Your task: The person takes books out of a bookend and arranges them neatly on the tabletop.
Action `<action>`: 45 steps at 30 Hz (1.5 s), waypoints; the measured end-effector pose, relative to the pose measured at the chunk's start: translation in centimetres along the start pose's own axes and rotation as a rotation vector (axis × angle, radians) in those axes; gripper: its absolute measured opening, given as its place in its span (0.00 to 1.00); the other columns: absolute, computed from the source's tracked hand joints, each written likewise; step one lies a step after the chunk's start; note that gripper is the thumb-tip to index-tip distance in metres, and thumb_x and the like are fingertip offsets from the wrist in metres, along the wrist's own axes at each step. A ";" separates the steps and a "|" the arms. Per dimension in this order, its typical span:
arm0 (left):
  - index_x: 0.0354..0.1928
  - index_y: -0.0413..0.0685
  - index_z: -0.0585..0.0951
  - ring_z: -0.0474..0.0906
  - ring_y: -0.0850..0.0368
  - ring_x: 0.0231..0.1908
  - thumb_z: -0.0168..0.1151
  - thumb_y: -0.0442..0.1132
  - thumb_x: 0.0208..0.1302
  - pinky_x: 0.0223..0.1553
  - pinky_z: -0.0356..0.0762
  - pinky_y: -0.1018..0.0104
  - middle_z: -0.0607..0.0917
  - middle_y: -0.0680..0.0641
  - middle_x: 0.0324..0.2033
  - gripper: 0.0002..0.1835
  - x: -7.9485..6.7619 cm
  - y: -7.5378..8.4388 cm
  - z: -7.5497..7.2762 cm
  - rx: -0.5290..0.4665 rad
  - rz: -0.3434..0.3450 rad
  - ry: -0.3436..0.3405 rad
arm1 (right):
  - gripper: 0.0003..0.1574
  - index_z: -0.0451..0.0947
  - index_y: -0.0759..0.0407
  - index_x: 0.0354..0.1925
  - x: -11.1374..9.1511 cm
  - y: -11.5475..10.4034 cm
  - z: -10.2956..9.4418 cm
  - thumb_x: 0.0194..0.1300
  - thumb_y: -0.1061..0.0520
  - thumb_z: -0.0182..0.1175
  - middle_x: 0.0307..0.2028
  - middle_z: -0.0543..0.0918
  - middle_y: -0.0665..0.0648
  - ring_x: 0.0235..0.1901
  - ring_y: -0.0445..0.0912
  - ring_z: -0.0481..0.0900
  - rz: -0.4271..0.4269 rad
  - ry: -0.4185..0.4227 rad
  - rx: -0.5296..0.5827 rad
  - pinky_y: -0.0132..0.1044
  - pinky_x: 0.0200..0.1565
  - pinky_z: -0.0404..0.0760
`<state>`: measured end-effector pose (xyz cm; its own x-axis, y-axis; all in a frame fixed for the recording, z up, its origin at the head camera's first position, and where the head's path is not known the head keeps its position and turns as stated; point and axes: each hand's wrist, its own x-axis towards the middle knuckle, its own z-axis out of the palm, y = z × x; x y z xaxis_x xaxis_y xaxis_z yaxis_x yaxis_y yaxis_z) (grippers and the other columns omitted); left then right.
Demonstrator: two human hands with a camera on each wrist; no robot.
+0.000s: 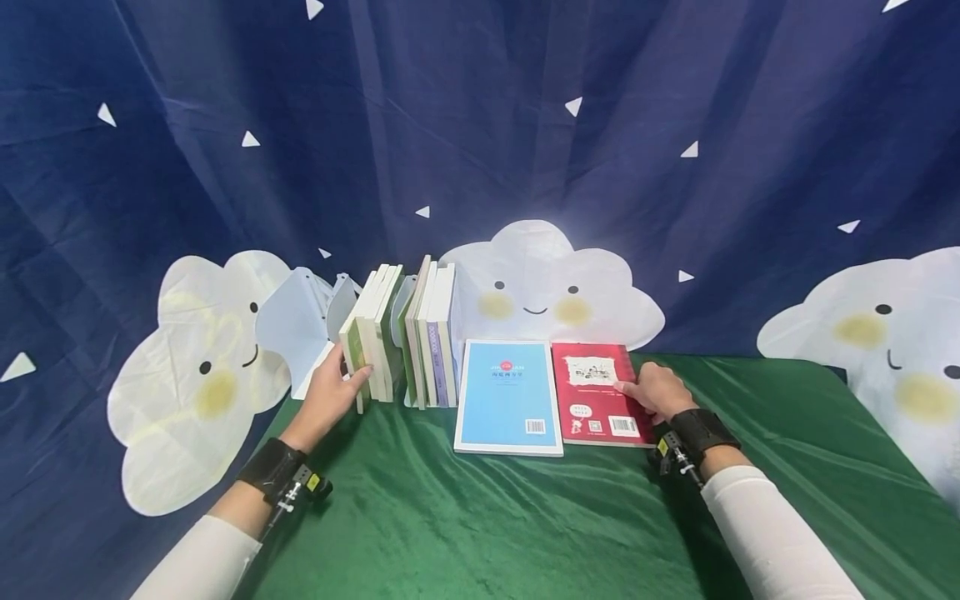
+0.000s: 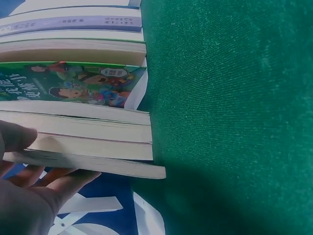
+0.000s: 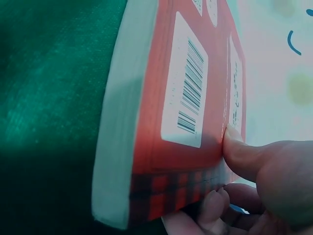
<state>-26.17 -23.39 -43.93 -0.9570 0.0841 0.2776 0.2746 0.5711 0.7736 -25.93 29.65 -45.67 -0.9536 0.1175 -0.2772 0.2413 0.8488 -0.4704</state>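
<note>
My left hand (image 1: 330, 390) pinches the leftmost book (image 2: 117, 166) of an upright row, thumb on one side and fingers on the other. That book leans slightly apart from the cream-edged books (image 1: 384, 333) beside it. On the right, my right hand (image 1: 662, 390) grips the spine edge of a red book (image 1: 626, 408), thumb on its cover and fingers curled at the spine. The red book has a barcode (image 3: 190, 88) and a checked spine strip (image 3: 171, 188). Left of it lies a light blue book (image 1: 510, 408), flat on the green cloth.
Pale bookends (image 1: 292, 321) stand left of the row, and another bookend (image 1: 402, 310) rises within it. More upright books, one with a purple spine (image 1: 437, 358), stand farther right. A dark blue curtain (image 1: 480, 100) with cloud shapes hangs behind the green-covered table (image 1: 480, 533).
</note>
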 end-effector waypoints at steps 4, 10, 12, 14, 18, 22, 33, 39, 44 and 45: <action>0.75 0.33 0.63 0.78 0.29 0.62 0.53 0.33 0.77 0.57 0.85 0.39 0.77 0.25 0.65 0.29 -0.6 0.0 -0.1 -0.003 -0.008 0.032 | 0.25 0.78 0.71 0.40 -0.4 -0.1 0.1 0.76 0.47 0.60 0.27 0.82 0.64 0.21 0.50 0.86 -0.031 0.010 -0.026 0.39 0.21 0.86; 0.72 0.29 0.66 0.83 0.28 0.56 0.51 0.32 0.78 0.51 0.88 0.41 0.80 0.24 0.60 0.25 -1.7 0.4 -0.4 0.012 -0.029 0.079 | 0.22 0.81 0.69 0.37 -1.7 0.1 -0.2 0.71 0.49 0.66 0.23 0.79 0.59 0.21 0.48 0.81 -0.093 0.023 -0.068 0.38 0.21 0.85; 0.70 0.28 0.68 0.85 0.29 0.53 0.51 0.32 0.77 0.49 0.89 0.42 0.81 0.23 0.58 0.24 -2.1 0.5 -0.7 0.037 -0.041 0.101 | 0.22 0.82 0.70 0.40 -2.1 0.1 -0.2 0.68 0.48 0.68 0.24 0.81 0.59 0.23 0.48 0.81 -0.105 0.030 -0.075 0.38 0.21 0.84; 0.69 0.27 0.69 0.86 0.30 0.52 0.51 0.32 0.78 0.47 0.90 0.45 0.82 0.23 0.57 0.23 -2.5 0.7 -1.0 0.061 -0.054 0.120 | 0.25 0.83 0.71 0.42 -2.4 0.1 -0.1 0.67 0.47 0.70 0.27 0.83 0.60 0.24 0.49 0.81 -0.109 0.042 -0.089 0.38 0.21 0.83; 0.68 0.28 0.69 0.87 0.31 0.50 0.52 0.33 0.78 0.45 0.90 0.49 0.84 0.24 0.54 0.22 -3.3 1.3 -2.0 0.085 -0.073 0.153 | 0.28 0.82 0.70 0.43 -2.9 0.0 0.4 0.65 0.44 0.71 0.30 0.85 0.62 0.27 0.49 0.81 -0.112 0.076 -0.131 0.39 0.25 0.78; 0.67 0.28 0.70 0.86 0.30 0.51 0.53 0.32 0.77 0.47 0.90 0.48 0.84 0.24 0.55 0.22 -4.4 2.6 -3.4 0.089 -0.066 0.176 | 0.34 0.79 0.71 0.46 -3.6 -0.3 0.8 0.61 0.42 0.74 0.34 0.84 0.64 0.32 0.53 0.81 -0.137 0.112 -0.148 0.43 0.30 0.79; 0.71 0.35 0.69 0.85 0.69 0.46 0.56 0.34 0.76 0.30 0.78 0.83 0.84 0.30 0.60 0.25 -8.3 7.0 -6.8 0.114 -0.050 0.261 | 0.47 0.74 0.75 0.55 -6.3 -2.1 1.8 0.52 0.41 0.79 0.42 0.78 0.69 0.40 0.60 0.75 -0.280 0.203 -0.212 0.55 0.37 0.82; 0.71 0.37 0.70 0.73 0.90 0.39 0.58 0.34 0.76 0.26 0.78 0.77 0.84 0.30 0.60 0.24 -9.6 8.7 -7.2 0.112 -0.068 0.268 | 0.47 0.76 0.71 0.55 -7.6 -3.2 2.1 0.52 0.39 0.80 0.41 0.80 0.64 0.38 0.56 0.77 -0.335 0.187 -0.187 0.48 0.34 0.80; 0.67 0.36 0.74 0.75 0.90 0.37 0.61 0.32 0.73 0.24 0.80 0.77 0.85 0.29 0.57 0.23 -10.5 10.1 -7.1 0.097 -0.051 0.275 | 0.46 0.77 0.67 0.58 -8.9 -4.4 1.8 0.53 0.40 0.79 0.46 0.83 0.62 0.41 0.52 0.80 -0.387 0.177 -0.144 0.49 0.38 0.83; 0.67 0.35 0.74 0.75 0.89 0.37 0.61 0.32 0.73 0.24 0.81 0.77 0.85 0.29 0.56 0.22 -10.7 10.4 -7.0 0.091 -0.041 0.272 | 0.47 0.76 0.67 0.60 -9.2 -4.6 1.8 0.53 0.40 0.79 0.48 0.84 0.63 0.42 0.52 0.80 -0.402 0.177 -0.122 0.50 0.40 0.84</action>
<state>-12.46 -24.09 -34.82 -0.9037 -0.1554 0.3988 0.2146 0.6418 0.7363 -18.00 23.76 -42.44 -0.9859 -0.1565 0.0598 -0.1673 0.8984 -0.4061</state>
